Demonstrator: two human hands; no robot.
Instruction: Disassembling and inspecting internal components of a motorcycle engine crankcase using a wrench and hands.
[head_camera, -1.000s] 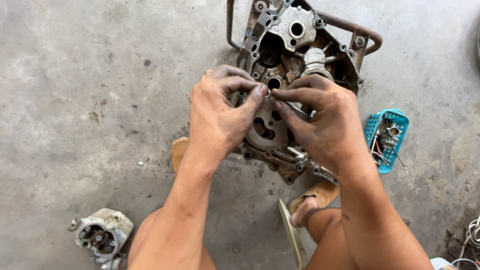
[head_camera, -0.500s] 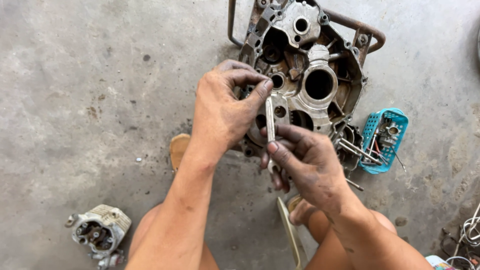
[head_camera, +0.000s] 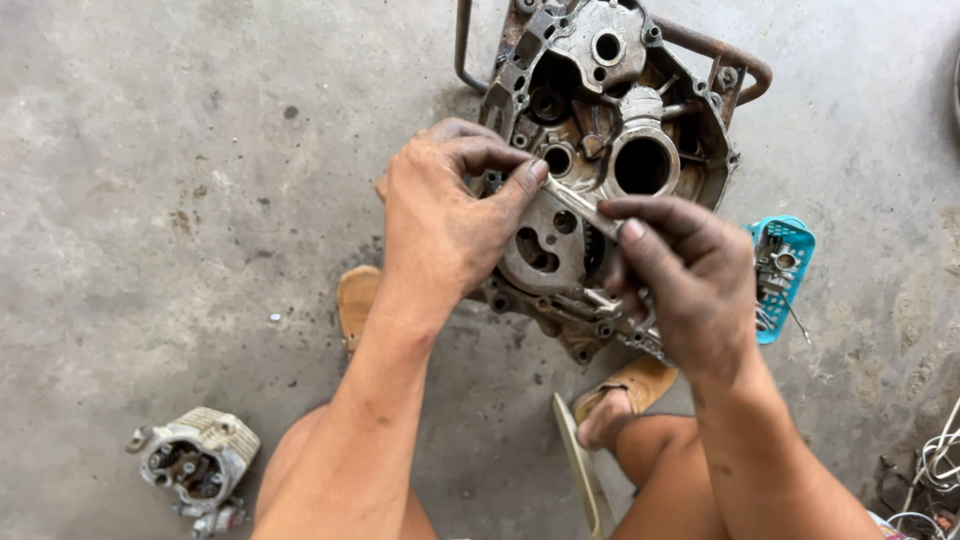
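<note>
**Shaft lifted back to the crankcase**

Rising from half a second ago, my right hand (head_camera: 690, 275) pinches the slim metal shaft (head_camera: 580, 205) with my left hand (head_camera: 450, 215), tips closed on it, over the crankcase (head_camera: 600, 150) mid-floor. I judge alignment comes next. Beyond, bare concrete floor (head_camera: 200, 150) leaves room leftward.

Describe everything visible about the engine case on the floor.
The engine case is a grimy grey cast-metal housing, open side up, with round bores, bolt holes and a pale inner plate. It rests on the concrete floor inside a rusty tube frame. The left hand lies over its left edge; the right hand covers its lower right. Both hands pinch a thin metal rod above it.
</note>
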